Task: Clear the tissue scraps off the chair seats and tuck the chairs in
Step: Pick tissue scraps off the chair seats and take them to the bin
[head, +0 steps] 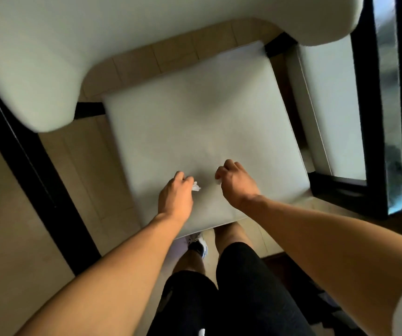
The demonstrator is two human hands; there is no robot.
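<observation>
I look straight down on a pale cushioned chair seat (195,112) with a curved padded backrest (98,32) at the far side. Both hands hover over the seat's near part. My left hand (174,192) holds a small white tissue scrap (196,186) in curled fingers. My right hand (236,183) is curled too, and a bit of white tissue (218,181) shows at its fingertips. The rest of the seat looks bare.
A second pale chair seat (335,112) stands close on the right beside a black frame with glass (374,117). A black bar (37,170) runs diagonally across the tiled floor on the left. My legs and a shoe (198,246) are at the seat's near edge.
</observation>
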